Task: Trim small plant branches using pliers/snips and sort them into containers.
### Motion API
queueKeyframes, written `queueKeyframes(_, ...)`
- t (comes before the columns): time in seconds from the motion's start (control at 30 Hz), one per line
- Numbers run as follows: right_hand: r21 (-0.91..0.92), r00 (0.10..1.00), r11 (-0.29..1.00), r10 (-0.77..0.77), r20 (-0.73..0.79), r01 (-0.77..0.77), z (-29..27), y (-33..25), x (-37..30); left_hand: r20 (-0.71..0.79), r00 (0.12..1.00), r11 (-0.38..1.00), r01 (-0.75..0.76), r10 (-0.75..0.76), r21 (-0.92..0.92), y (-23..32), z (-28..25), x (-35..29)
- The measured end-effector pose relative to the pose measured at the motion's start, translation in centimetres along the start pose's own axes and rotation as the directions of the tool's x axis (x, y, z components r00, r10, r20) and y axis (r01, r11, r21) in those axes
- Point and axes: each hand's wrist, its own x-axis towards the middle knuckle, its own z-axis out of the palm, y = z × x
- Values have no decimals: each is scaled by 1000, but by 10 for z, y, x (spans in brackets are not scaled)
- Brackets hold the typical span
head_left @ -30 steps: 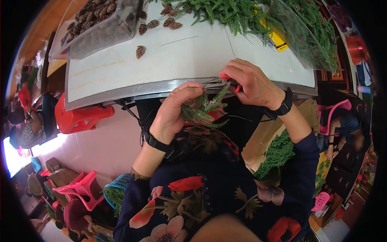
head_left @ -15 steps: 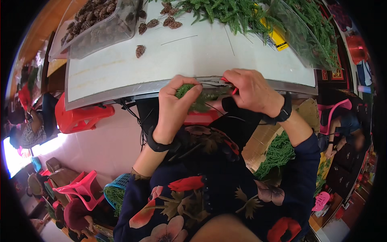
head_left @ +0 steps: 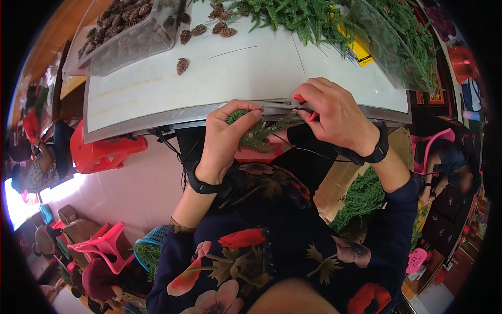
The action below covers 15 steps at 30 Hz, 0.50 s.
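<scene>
We looked down from a head camera at our own two hands, working at the near edge of a white table [head_left: 157, 89]. Our left hand [head_left: 226, 137] was curled around a small green sprig [head_left: 257, 132], thumb and fingers pinching it just below the table edge, over our lap. Our right hand [head_left: 337, 116] was closed around red-handled pliers [head_left: 293, 104], whose metal tip pointed left along the table edge toward the sprig, just beside it; we could not tell whether the tip touched the sprig. Both wrists wore dark bands, and our sleeves were dark with red flowers.

On the table, well apart from the hands, lay a single pine cone [head_left: 182, 65], with a clear plastic tub of pine cones [head_left: 130, 34] at the far left corner. A heap of green branches [head_left: 308, 15] spread across the far edge. To our right, beside our elbow, more green sprigs [head_left: 361, 199] stood in a cardboard box. A red plastic stool [head_left: 104, 154] stood under the table at left.
</scene>
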Motion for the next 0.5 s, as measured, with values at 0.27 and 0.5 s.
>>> queueKeyframes(0.27, -57, 985, 984, -163, 58, 166, -4, 13, 12, 189, 970, 941, 200, -151, -274, 10, -10, 0)
queueKeyframes(0.5, -109, 951, 946, -298, 78, 306, -7, 15, 28, 329, 915, 888, 339, -233, -312, 11, -17, 2)
